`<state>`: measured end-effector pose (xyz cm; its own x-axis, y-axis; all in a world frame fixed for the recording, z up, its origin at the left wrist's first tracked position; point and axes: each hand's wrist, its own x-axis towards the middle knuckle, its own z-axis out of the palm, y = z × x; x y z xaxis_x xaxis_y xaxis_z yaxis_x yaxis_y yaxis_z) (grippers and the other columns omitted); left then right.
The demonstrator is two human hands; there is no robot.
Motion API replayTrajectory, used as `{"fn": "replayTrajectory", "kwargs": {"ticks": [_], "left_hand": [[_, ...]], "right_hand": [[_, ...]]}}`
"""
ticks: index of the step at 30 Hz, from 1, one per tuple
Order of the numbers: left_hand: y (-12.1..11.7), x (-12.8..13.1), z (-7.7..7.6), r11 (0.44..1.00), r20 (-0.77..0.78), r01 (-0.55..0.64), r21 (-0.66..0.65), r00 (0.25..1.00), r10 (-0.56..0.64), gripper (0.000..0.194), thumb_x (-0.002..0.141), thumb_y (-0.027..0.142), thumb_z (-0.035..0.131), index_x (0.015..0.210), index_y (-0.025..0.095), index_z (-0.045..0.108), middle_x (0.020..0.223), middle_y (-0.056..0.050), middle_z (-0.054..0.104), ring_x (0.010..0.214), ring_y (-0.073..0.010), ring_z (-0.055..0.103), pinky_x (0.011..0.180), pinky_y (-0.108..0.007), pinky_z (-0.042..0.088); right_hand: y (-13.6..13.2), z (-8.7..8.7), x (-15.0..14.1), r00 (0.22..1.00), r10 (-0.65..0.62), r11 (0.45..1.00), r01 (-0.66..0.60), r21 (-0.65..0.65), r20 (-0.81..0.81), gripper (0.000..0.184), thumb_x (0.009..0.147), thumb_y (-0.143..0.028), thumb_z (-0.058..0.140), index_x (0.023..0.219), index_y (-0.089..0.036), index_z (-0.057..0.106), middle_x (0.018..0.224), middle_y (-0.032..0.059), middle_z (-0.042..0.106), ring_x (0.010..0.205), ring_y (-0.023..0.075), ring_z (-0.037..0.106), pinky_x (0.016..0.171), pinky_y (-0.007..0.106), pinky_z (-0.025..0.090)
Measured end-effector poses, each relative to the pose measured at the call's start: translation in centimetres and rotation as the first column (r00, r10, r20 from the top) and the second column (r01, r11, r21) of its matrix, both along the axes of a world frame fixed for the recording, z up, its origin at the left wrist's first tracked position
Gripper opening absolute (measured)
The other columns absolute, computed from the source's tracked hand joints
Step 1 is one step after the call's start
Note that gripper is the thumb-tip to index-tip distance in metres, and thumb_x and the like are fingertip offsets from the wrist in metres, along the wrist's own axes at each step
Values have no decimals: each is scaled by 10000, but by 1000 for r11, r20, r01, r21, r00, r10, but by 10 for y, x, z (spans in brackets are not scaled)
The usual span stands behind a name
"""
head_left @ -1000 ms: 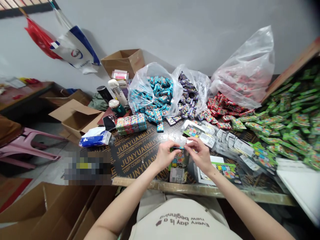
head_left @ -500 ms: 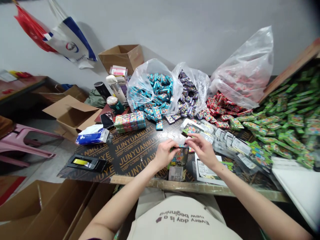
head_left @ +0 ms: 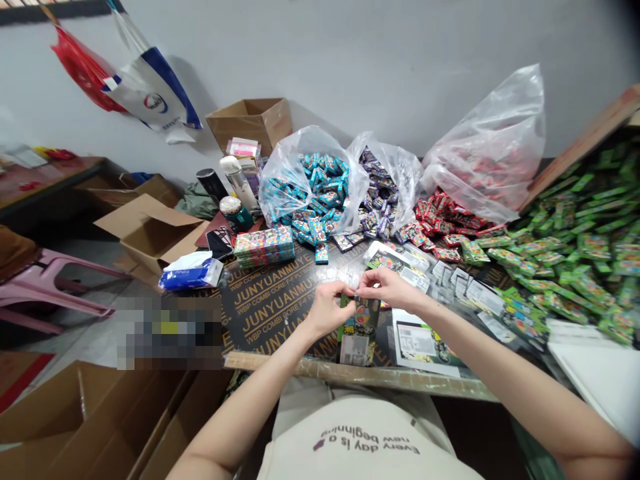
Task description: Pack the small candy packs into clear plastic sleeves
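A dark printed cardboard box [head_left: 359, 337] with a pale label panel is at the table's near edge in front of me. My left hand [head_left: 329, 308] is closed at its upper left corner, thumb and fingers pinching the top edge. My right hand [head_left: 384, 288] is closed in a pinch over the top of the box, its fingertips meeting those of my left hand. Whatever lies between the right fingertips is too small to make out. To the right, flat printed packages [head_left: 427, 343] lie on the table, and clear plastic [head_left: 335, 275] lies just beyond my hands.
Bags of small blue packets [head_left: 325, 180] and purple packets [head_left: 375, 187] stand at the back. Red packets [head_left: 445, 217] and green packets [head_left: 575, 247] are heaped rightward. A bundled stack of packets [head_left: 265, 247], a tissue pack [head_left: 191, 272] and bottles [head_left: 235, 213] stand left.
My right hand has shifted left along the top of the box until its fingertips meet the left ones. My left hand stays at the box's corner. The camera view has swayed slightly.
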<state>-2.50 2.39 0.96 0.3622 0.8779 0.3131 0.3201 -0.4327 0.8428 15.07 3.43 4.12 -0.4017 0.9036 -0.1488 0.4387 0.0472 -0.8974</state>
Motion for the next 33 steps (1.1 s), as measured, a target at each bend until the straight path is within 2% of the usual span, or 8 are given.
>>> {"fn": "replayTrajectory", "kwargs": {"ticks": [11, 14, 16, 19, 22, 25, 29, 33], "left_hand": [[-8, 8, -15, 985, 72, -119, -127, 989, 129, 194, 607, 191, 707, 764, 162, 598, 724, -5, 630, 684, -141, 584, 647, -256, 456], [-24, 9, -39, 929, 232, 32, -369, 971, 59, 501, 573, 199, 750, 1032, 162, 552, 830, -27, 656, 744, -161, 613, 667, -265, 483], [-33, 5, -53, 881, 265, 168, -443, 963, -51, 449, 623, 226, 726, 1032, 134, 566, 902, -56, 663, 806, -188, 623, 718, -289, 492], [-35, -14, -55, 915, 91, 137, -379, 990, -110, 290, 747, 258, 608, 1005, 126, 595, 939, -57, 663, 856, -216, 617, 752, -314, 495], [-20, -44, -41, 993, -229, 16, -114, 972, -42, 377, 802, 159, 487, 1175, 212, 504, 1117, -38, 606, 1007, -219, 563, 869, -348, 450], [0, -71, -37, 996, -615, -32, 85, 785, 77, 539, 749, 49, 452, 1262, 210, 406, 1288, -104, 476, 1158, -261, 453, 937, -422, 388], [23, -91, -53, 997, -844, 61, 57, 537, 15, 644, 654, 89, 568, 1263, 184, 381, 1345, -163, 378, 1219, -327, 358, 935, -480, 355], [47, -98, -61, 996, -827, 93, -3, 559, -55, 891, 507, 275, 717, 1306, 219, 326, 1286, -143, 424, 1188, -339, 375, 1006, -531, 205]], "right_hand": [[-10, -18, -10, 962, -217, 975, 222, 16, -168, 283, 643, -392, 663, 759, -181, 515, 539, -54, 525, 477, 96, 472, 443, 198, 339], [-19, -28, -11, 889, -336, 942, 320, -104, -310, 319, 708, -405, 609, 928, -221, 470, 596, -56, 549, 522, 117, 521, 479, 216, 398], [-23, -35, -8, 839, -417, 909, 379, -174, -348, 327, 758, -441, 549, 998, -237, 461, 681, -23, 591, 614, 141, 573, 538, 246, 448], [-23, -47, 3, 774, -529, 844, 524, -118, -348, 436, 761, -496, 538, 1116, -263, 442, 917, 36, 616, 848, 180, 596, 679, 297, 488], [-21, -59, 17, 752, -575, 799, 600, -26, -322, 501, 748, -525, 543, 1168, -275, 436, 1043, 63, 577, 937, 199, 570, 756, 338, 488], [-24, -65, 27, 766, -576, 800, 600, -6, -285, 474, 739, -514, 560, 1127, -257, 474, 1050, 72, 570, 934, 206, 562, 772, 353, 483], [-32, -68, 34, 797, -552, 822, 570, 2, -245, 421, 729, -490, 579, 1051, -222, 533, 1030, 82, 601, 935, 220, 561, 782, 357, 470], [-40, -71, 40, 797, -561, 818, 575, -5, -224, 420, 695, -490, 607, 991, -193, 581, 971, 85, 631, 886, 230, 579, 768, 359, 475]]}}
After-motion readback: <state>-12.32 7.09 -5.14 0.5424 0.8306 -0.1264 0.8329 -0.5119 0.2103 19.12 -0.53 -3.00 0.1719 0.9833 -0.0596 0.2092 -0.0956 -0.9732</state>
